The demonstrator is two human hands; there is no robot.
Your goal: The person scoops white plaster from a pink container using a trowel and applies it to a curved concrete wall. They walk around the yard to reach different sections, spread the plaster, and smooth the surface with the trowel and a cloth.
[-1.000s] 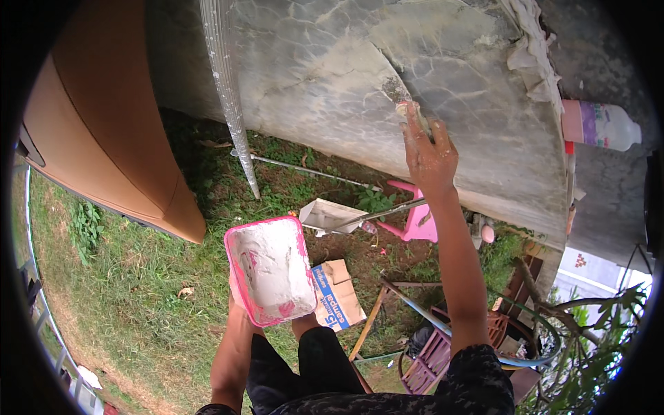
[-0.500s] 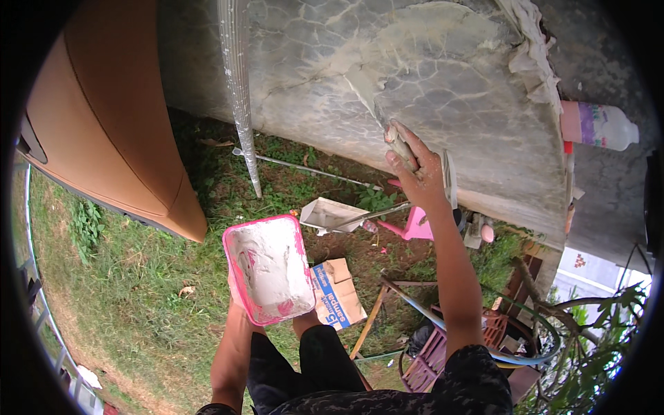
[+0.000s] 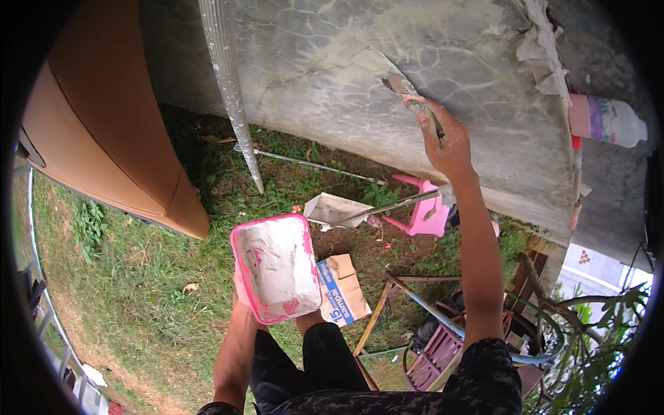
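My left hand [image 3: 241, 296] grips a pink-rimmed plastic tub [image 3: 236, 259] from its left side, fingers hidden under it. White putty [image 3: 280, 259] coats the inside of the tub, with smears on the rim. My right hand [image 3: 451, 144] is stretched out to the grey cracked wall [image 3: 477, 90], closed around the handle of a putty knife [image 3: 401, 84]. The knife's blade lies tilted at the wall surface, beside a pale smeared patch [image 3: 370, 66]. Dried putty spots my right hand.
A ribbed pole [image 3: 232, 90] leans by the wall, near a tan covered vehicle [image 3: 117, 138] at left. On the ground are a long-handled dustpan [image 3: 335, 211], a pink stool [image 3: 429, 211] and flattened cardboard [image 3: 344, 287]. A bottle [image 3: 609, 121] stands at far right, above tangled branches [image 3: 553, 311].
My right hand has shifted right along the wall, turning the putty knife so its blade shows at a different angle. The tub stays in my left hand, slightly further right in view.
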